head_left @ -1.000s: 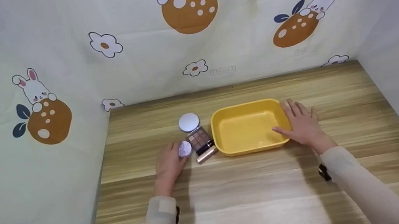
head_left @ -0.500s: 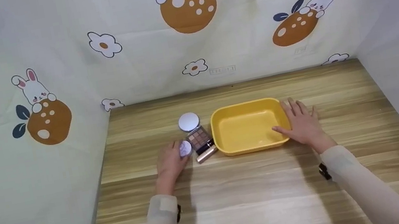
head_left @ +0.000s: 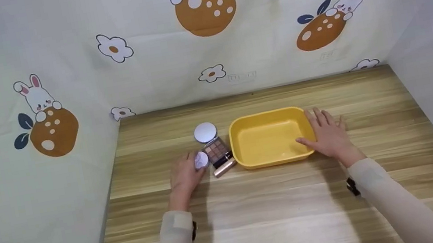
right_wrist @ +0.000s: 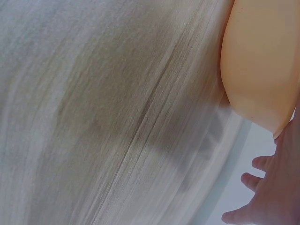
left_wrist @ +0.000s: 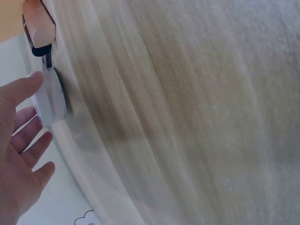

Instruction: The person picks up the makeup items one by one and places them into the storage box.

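Note:
My left hand (head_left: 185, 174) pinches a small round white-and-lilac cosmetic case (head_left: 201, 160) between thumb and fingers. From the left wrist, the case (left_wrist: 51, 101) shows side-on as a thick pale disc. Right beside it lies an eyeshadow palette (head_left: 215, 149) with a clear lid. A rose-gold lipstick tube (head_left: 225, 168) lies below the palette, next to a dark tube end. Behind the palette is a larger silvery-white round compact (head_left: 205, 132). My right hand (head_left: 329, 135) rests at the right rim of a yellow plastic basin (head_left: 277, 161), thumb over the rim, fingers straight and spread outside.
The basin stands on a wood-grain tabletop (head_left: 271, 205), its left wall close to the palette and lipstick. Pale cloth (head_left: 162, 68) printed with rabbits, fruit and flowers hangs at the back and both sides.

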`<state>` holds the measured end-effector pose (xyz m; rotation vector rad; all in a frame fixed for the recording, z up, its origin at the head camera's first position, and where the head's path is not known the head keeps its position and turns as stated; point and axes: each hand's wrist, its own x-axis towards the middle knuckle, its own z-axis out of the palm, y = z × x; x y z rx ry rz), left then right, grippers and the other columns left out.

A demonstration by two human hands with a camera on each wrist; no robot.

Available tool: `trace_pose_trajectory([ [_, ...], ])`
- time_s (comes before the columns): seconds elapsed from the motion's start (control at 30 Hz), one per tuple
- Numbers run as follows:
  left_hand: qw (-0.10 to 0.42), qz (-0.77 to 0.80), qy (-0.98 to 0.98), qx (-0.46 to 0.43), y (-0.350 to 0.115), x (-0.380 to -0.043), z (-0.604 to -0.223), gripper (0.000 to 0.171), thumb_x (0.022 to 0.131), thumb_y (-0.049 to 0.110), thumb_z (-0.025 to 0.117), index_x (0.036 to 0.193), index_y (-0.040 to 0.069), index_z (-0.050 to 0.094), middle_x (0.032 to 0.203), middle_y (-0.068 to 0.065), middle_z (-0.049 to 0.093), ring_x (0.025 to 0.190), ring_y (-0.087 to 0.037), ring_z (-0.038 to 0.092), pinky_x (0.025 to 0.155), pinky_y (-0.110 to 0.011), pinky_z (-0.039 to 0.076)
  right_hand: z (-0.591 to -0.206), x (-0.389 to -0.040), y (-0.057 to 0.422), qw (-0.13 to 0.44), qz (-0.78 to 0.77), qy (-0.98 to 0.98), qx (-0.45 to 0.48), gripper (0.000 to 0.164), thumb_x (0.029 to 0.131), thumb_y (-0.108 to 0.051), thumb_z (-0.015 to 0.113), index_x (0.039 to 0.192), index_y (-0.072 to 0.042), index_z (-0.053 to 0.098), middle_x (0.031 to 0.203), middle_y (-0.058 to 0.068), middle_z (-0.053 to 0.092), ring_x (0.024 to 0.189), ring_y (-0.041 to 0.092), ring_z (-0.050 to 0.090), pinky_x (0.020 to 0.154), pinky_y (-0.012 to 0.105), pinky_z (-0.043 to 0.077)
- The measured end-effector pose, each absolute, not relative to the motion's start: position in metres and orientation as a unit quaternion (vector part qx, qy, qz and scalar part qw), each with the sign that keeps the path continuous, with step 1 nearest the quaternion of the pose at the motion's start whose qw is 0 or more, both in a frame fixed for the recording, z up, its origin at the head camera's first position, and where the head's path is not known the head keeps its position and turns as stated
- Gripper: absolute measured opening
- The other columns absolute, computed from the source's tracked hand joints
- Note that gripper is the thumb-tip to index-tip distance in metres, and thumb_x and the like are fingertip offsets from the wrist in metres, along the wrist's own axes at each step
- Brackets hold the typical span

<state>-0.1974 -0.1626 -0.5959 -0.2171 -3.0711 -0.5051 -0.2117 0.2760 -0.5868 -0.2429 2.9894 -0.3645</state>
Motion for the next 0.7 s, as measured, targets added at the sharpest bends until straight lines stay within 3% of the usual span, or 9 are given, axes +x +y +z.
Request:
trace_pose_trajectory([
  [0.7,0.000,-0.180,-0.982,-0.052,-0.1630,-0.1982,-0.5855,0.054,0.085,0.030,0.076,0.131,0.006,0.060,0.127,-0.018,0.064,0.118,-0.037,0.060,0.103,-0.049,0.049,-0.5876,-0.2120,0.2765,0.062,-0.117,0.988,-0.078,0.102,0.089,-0.078,0.041,0.161,-0.014,0.009,0.166,0.023,0.011,0.149,0.050,0.017,0.111,0.082,0.006],
])
